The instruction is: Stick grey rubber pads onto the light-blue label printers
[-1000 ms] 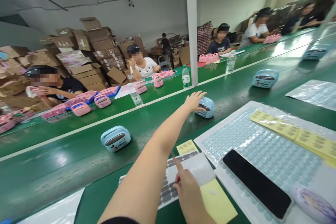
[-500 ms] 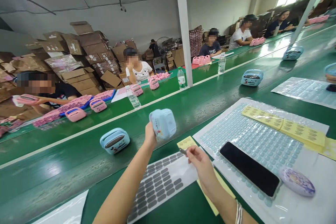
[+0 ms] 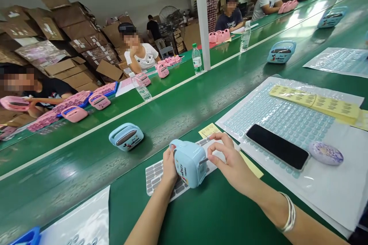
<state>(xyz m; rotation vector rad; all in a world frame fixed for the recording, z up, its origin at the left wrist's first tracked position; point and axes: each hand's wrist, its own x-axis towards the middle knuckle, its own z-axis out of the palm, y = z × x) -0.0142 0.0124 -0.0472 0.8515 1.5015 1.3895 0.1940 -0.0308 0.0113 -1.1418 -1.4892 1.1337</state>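
Note:
My left hand is closed on a small light-blue plastic case with a carrying handle, printed with a cartoon and lettering. The case is tilted, its back turned to the right. Between the thumb and forefinger of my right hand is a small dark grey sticker, close against the back of the case; whether it touches cannot be made out. Below the case lies a white sheet of grey oval stickers, partly hidden by my left hand and the case. A yellow label sheet lies just beyond.
Similar blue cases stand on the green belt, one at left, another at right. A phone and a purple-patterned oval object rest on a sheet of clear-blue pads. Several co-workers sit across the belt among pink cases.
My left hand has brought the blue case down and nearer, turning it. My right hand has carried the grey sticker from beside the sheet to the back of the case. The view has shifted.

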